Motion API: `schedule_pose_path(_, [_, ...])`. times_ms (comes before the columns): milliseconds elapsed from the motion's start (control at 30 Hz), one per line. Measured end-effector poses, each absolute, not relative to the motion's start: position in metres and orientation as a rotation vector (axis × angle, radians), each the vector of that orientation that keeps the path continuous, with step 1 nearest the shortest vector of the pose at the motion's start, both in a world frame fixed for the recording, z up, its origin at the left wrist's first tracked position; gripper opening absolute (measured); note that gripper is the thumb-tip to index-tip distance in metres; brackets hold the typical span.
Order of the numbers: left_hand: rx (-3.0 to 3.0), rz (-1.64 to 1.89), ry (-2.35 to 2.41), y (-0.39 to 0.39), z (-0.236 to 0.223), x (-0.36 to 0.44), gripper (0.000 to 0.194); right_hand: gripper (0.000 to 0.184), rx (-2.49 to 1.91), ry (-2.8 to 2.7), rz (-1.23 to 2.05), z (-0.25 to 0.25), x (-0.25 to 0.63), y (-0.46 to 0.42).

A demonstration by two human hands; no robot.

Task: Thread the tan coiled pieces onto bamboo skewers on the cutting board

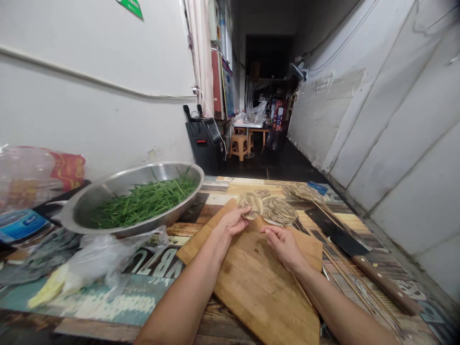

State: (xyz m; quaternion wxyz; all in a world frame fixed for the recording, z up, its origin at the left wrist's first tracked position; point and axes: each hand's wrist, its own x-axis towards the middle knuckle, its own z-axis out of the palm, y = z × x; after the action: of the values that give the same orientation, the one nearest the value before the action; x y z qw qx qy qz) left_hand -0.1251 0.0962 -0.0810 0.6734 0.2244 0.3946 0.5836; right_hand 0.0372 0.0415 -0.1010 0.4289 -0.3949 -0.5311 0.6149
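Observation:
Over the far end of a wooden cutting board [264, 297], my left hand [233, 221] pinches a thin, round, beige-grey food slice [251, 203] between thumb and fingers. My right hand [283, 243] is closed on a thin bamboo skewer [259, 221], its tip at the lower edge of that slice. Whether the tip has gone through, I cannot tell. Just right of the slice lies a pile of similar ruffled slices [279, 211], at the board's far edge. More slices threaded on skewers [304, 192] lie farther right.
A cleaver [338, 232] and several loose bamboo skewers [347, 273] lie right of the board. At left stands a steel bowl [74, 223] of cut green leaves [147, 201]. Nearer are a clear plastic bag [97, 261] and a grey cloth [46, 254]. A blue object [317, 187] sits at the far right edge.

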Motion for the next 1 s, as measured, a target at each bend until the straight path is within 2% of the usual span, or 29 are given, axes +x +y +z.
schedule_pose_path(233, [0.407, 1.387, 0.953, 0.098, -0.079, -0.127, 0.007, 0.039, -0.998, -1.344, 1.499, -0.096, 0.04, 0.045])
schedule_pose_path(367, [0.458, 1.409, 0.88, 0.096, -0.077, -0.126, 0.017, 0.041, -0.969, -1.363, 1.532, -0.097, 0.04, 0.045])
schedule_pose_path(467, [0.485, 1.374, 0.846, 0.094, -0.079, -0.124, 0.017, 0.04, -0.942, -1.353, 1.556, -0.098, 0.04, 0.045])
schedule_pose_path(733, [0.564, 1.332, 0.798, 0.093, -0.083, -0.12, 0.016, 0.039, -0.893, -1.204, 1.798, -0.092, 0.043, 0.046])
schedule_pose_path(1000, [0.577, 1.298, 0.816, 0.088, -0.08, -0.106, 0.01, 0.039, -0.952, -1.414, 1.395, -0.099, 0.042, 0.054])
